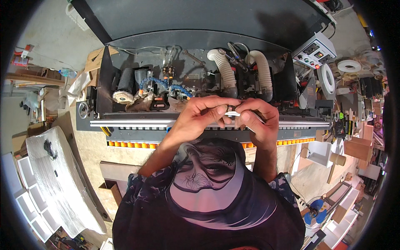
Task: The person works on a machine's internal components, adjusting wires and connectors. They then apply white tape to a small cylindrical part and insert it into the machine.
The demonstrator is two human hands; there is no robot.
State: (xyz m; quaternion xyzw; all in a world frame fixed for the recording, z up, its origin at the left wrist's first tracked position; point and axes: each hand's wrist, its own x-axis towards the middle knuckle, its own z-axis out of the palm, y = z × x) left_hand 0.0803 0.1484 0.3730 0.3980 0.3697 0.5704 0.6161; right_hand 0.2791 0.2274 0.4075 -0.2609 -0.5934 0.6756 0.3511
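My left hand (198, 116) and my right hand (260, 121) meet in front of the machine, fingertips close together. Between them is a thin white strip (234, 113), its far part covered by my right fingers and thumb. At my left thumb and forefinger sits a small dark and silvery piece (230, 108), too small and covered to name. Both hands are closed in a pinch. Behind them lies the open bay of a long dark machine (200, 12) with a pale metal rail (137, 123) along its front.
Inside the bay are ribbed white hoses (223, 68), blue segmented coolant hoses (181, 90), a round buffing wheel (123, 97) and a wrench (193, 57). A control box (314, 51) stands at the right. Orange rollers (137, 145) line the front edge. A plastic-wrapped stack (62, 179) stands left.
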